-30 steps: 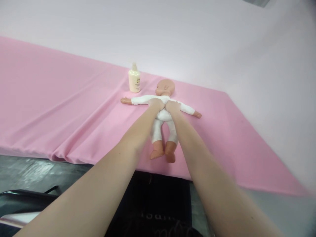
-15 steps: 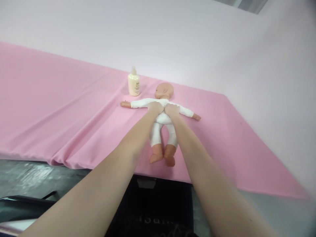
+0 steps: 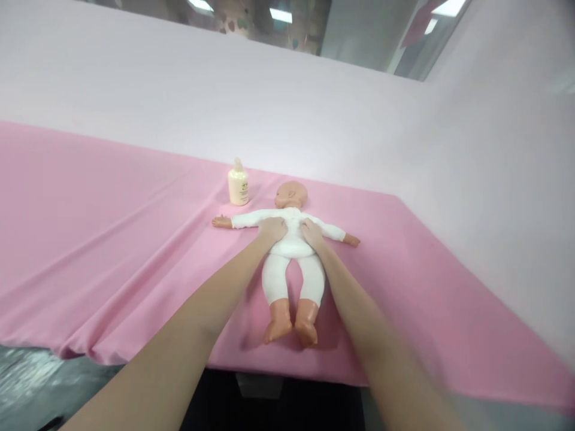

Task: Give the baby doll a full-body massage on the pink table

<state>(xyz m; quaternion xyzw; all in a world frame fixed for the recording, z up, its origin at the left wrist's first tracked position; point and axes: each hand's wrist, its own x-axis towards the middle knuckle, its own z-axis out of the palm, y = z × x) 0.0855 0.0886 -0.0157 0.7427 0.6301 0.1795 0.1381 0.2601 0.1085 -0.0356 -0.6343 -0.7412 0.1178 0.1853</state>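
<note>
White-clothed baby doll [image 3: 293, 240] under left hand [image 3: 273, 228] and right hand [image 3: 311, 231], finger spread unclear; uneven push could skew it on pink tablecloth [image 3: 153, 221].

This looks like a small play or practice corner in a bigger room. A pink cloth [image 3: 148, 197] is on the counter, white walls [image 3: 179, 90] stand close around it, and bright lights [image 3: 281, 15] show past the top.

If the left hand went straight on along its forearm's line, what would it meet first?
Probably the doll's head, just beyond the shoulders. The left hand is already against the white-clothed torso; with one view, its height over the doll is hard to judge.
</note>
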